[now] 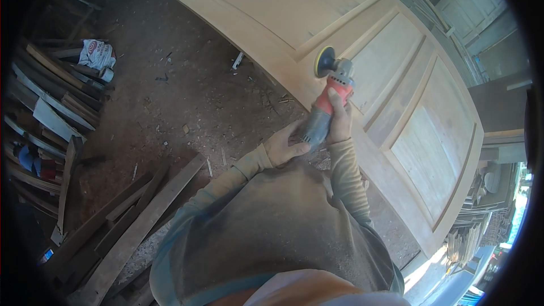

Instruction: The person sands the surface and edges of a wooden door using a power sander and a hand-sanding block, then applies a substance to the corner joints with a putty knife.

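Right hand [340, 122] wrapped tight around the red and grey angle grinder [327, 107], its dark sanding disc held just above the pale wooden panelled door [408, 79]. Left hand [286, 147] clasps the grinder's rear end.

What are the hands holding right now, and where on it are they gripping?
Both grip an angle grinder: the right hand wraps the red-and-grey body behind the head, and the left hand holds its rear end. Its sanding disc meets the wooden door.

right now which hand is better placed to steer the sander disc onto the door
Right. The right hand grips the sander body nearest its disc over the wooden door; the left hand only steadies the rear end.
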Motion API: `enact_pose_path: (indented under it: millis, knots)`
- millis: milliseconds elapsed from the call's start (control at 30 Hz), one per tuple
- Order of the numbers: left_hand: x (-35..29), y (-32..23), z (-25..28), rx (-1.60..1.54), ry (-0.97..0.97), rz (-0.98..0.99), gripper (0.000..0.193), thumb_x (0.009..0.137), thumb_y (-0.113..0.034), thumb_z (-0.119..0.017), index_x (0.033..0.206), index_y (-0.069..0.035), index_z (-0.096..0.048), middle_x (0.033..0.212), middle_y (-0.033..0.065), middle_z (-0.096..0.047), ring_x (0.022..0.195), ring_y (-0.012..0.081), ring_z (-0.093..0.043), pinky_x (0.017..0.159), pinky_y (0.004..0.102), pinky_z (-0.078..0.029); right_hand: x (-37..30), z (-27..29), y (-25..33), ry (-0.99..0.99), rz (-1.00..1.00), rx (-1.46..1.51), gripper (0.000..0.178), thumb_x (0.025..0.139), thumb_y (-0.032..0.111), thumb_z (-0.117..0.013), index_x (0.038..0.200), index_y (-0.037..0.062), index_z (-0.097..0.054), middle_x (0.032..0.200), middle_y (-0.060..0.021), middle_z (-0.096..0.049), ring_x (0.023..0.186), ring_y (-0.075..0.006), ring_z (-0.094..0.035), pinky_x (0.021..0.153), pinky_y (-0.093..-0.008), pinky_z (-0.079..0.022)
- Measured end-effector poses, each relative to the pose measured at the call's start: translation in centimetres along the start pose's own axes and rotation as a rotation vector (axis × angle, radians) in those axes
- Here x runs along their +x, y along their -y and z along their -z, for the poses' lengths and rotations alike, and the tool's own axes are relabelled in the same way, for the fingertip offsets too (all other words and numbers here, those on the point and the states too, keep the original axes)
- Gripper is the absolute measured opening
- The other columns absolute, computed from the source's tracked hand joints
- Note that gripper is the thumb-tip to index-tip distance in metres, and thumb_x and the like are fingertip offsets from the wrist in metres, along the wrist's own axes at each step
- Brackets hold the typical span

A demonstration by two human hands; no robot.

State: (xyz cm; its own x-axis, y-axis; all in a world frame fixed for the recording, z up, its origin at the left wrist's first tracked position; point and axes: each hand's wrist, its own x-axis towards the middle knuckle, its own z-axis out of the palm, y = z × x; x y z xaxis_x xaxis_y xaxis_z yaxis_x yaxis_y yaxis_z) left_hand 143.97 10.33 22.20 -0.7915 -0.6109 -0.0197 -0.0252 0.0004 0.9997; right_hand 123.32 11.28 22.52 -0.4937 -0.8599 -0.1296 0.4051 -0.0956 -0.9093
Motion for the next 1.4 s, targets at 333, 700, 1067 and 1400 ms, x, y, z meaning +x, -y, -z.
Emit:
enact_pose_path:
  millis: [333, 700, 1067, 1400]
  knots:
    - [-8.8, 1.4, 11.6, -0.638, -0.408, 0.198, 0.05, 0.089, -0.03, -0.076, 0.126, -0.001, -0.06, 0.099, 0.0074, -0.068, 0.084, 0.0174, -0.068, 0.073, 0.0322, -0.056, -1.0, -19.7, -7.0, 0.657, -0.13, -0.353, 0.053, 0.093, 0.036, -0.076, 0.126, -0.0021, -0.061, 0.108, -0.0096, -0.069, 0.095, -0.0171, -0.067, 0.087, -0.0338, -0.055]
    - [-17.4, 4.6, 21.4, -0.44, -0.942, 0.242, 0.045, 0.086, -0.031, -0.075, 0.117, 0.0, -0.061, 0.093, 0.011, -0.069, 0.08, 0.0199, -0.069, 0.071, 0.0323, -0.057, 10.1, -23.0, -10.0, 0.427, 0.615, -1.16, 0.06, 0.089, 0.036, -0.079, 0.13, -0.0026, -0.059, 0.126, -0.026, -0.063, 0.118, -0.0447, -0.061, 0.096, -0.0474, -0.052]
    - [-14.0, 8.7, 36.6, -0.718, -1.214, 0.268, 0.043, 0.087, -0.033, -0.075, 0.111, 0.0, -0.062, 0.092, 0.0135, -0.07, 0.075, 0.024, -0.071, 0.068, 0.0379, -0.062, 24.2, -27.6, -11.3, 0.228, 0.468, -1.2, 0.06, 0.09, 0.025, -0.079, 0.135, -0.004, -0.052, 0.129, -0.029, -0.06, 0.122, -0.0469, -0.058, 0.102, -0.05, -0.049]
    - [-13.5, 10.3, 48.8, -0.829, -1.231, 0.26, 0.038, 0.092, -0.031, -0.071, 0.112, 0.001, -0.062, 0.095, 0.0132, -0.07, 0.079, 0.023, -0.072, 0.07, 0.0373, -0.062, 30.3, -45.8, -17.7, 0.46, 0.59, -1.162, 0.065, 0.09, 0.027, -0.079, 0.141, -0.0023, -0.049, 0.131, -0.029, -0.059, 0.123, -0.0455, -0.059, 0.102, -0.0487, -0.051]
